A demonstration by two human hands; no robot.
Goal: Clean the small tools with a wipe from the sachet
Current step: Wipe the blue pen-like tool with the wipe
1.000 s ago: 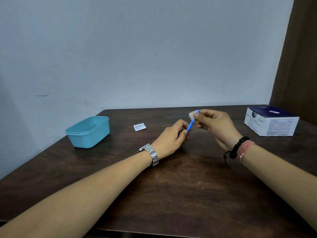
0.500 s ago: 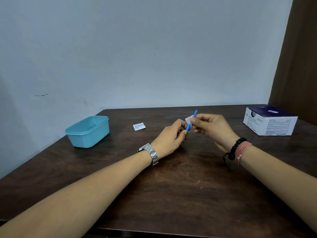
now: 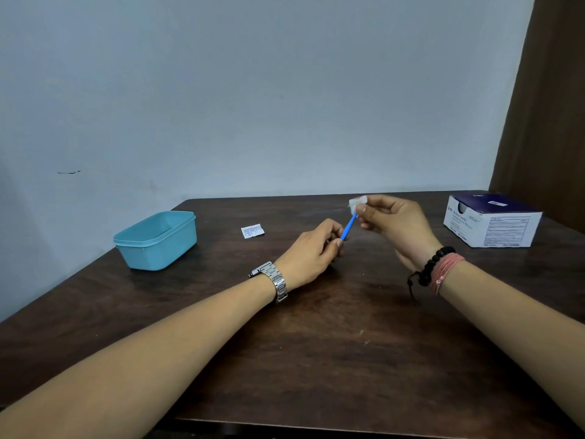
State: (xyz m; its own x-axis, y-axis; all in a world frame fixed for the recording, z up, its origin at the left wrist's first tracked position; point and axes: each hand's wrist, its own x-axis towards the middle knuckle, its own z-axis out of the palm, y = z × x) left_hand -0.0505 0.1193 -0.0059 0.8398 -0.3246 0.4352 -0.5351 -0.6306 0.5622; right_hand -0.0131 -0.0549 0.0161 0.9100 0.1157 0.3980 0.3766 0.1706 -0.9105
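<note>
A teal plastic tub (image 3: 156,240) sits open at about nine o'clock on the dark wooden desk (image 3: 316,359), close to the left edge and near the wall. Toward ten o'clock from the hands, a small white printed sachet (image 3: 252,231) lies flat on the desk, well apart from the tub and from both hands.

Near the desk's middle, the left hand (image 3: 311,253), with a metal watch (image 3: 275,280) on its wrist, hovers above the surface; its fingers (image 3: 335,236) are curled and pinch the lower end of a thin blue tool (image 3: 348,228). The tool slants up toward one o'clock, its upper end disappearing into a small white wipe (image 3: 357,205).

Just beside it, at about two o'clock from the left hand, the right hand (image 3: 395,226) is raised off the desk. Its thumb and fingertips pinch the wipe, which is folded around the tool's tip. Black beads and a pink thread band (image 3: 441,270) circle the right wrist.

At three o'clock, near the far right edge, rests a white and dark blue cardboard box (image 3: 492,224) with fine print too small to read. A brown curtain (image 3: 547,106) hangs behind it.
</note>
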